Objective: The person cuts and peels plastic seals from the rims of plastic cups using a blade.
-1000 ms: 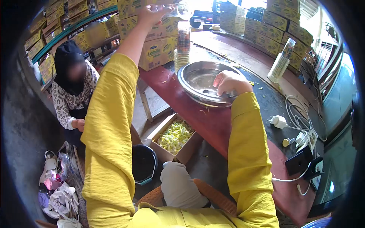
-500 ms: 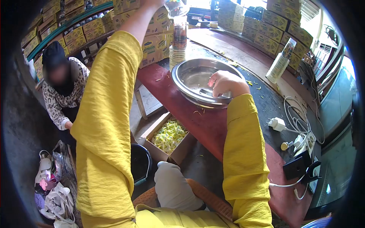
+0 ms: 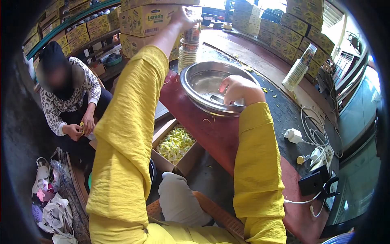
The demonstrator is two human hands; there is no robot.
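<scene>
My left hand (image 3: 186,18) reaches far forward, fingers wrapped round a clear plastic cup at the top of a tall stack of plastic cups (image 3: 188,55). The stack stands upright on the table, left of a wide steel bowl (image 3: 187,87). Inside the bowl's near right side is my right hand (image 3: 243,90), its fingers curled together. Beside those fingertips shows a small metal piece (image 3: 217,99), perhaps a spoon handle; most of it is hidden. The bowl's visible bottom looks shiny.
A second cup stack (image 3: 298,71) leans at the right. White cables and a charger (image 3: 292,135) lie on the table (image 3: 219,140). Below is a carton (image 3: 185,162) of yellow wrappers. Lemon cartons (image 3: 142,20) are piled behind. A person (image 3: 69,93) sits at left, holding something yellow.
My left hand has come down with the clear cup onto the top of the stack. My right hand stays in the bowl. The view has shifted slightly, showing more of the seated person.
</scene>
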